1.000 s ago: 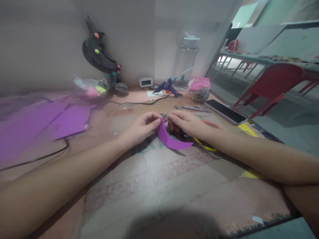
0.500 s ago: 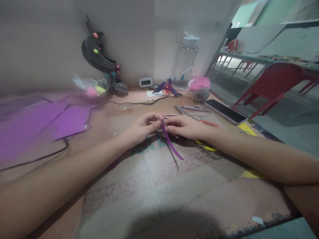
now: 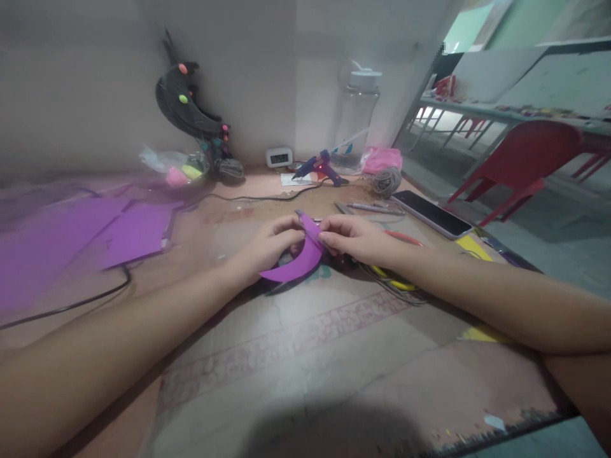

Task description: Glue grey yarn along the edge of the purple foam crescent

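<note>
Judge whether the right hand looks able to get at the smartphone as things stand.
Probably yes: the smartphone lies a little to its right with nothing visibly covering it, though the right hand would likely need to let go of the purple crescent first.

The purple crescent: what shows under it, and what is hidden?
Beneath the purple crescent is the tabletop, with a teal mark showing past its lower edge. The crescent covers whatever lies directly behind it; whether the mark continues there cannot be seen.
</note>
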A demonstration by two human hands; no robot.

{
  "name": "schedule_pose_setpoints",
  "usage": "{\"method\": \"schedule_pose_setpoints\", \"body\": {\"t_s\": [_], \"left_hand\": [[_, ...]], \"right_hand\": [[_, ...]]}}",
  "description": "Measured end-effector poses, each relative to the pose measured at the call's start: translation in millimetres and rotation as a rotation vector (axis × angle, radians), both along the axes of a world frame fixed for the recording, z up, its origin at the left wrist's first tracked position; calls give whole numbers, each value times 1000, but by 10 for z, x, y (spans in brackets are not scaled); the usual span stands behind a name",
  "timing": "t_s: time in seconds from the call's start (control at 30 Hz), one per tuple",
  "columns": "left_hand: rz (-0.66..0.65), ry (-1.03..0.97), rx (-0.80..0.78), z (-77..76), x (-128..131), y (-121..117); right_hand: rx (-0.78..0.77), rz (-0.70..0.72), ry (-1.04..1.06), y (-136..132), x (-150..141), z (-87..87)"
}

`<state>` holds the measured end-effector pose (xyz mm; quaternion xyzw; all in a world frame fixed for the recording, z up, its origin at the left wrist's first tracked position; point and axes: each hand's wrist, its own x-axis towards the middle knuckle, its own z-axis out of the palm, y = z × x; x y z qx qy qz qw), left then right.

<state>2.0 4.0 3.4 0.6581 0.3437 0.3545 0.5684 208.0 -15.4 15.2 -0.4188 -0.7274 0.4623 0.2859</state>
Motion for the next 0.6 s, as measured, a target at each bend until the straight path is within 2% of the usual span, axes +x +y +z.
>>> {"method": "schedule_pose_setpoints", "body": {"t_s": [0.07, 0.27, 0.4, 0.6], "left_hand": [[-13, -16, -15, 4, -2, 8], [25, 87, 88, 20, 22, -7], [47, 103, 61, 1, 21, 7], [65, 102, 77, -57, -4, 50]], "right_hand": [[26, -15, 8, 10, -5, -8], [22, -4, 8, -11, -26, 21], [103, 6, -63, -23, -14, 46], [202, 95, -106, -15, 2, 42]]}}
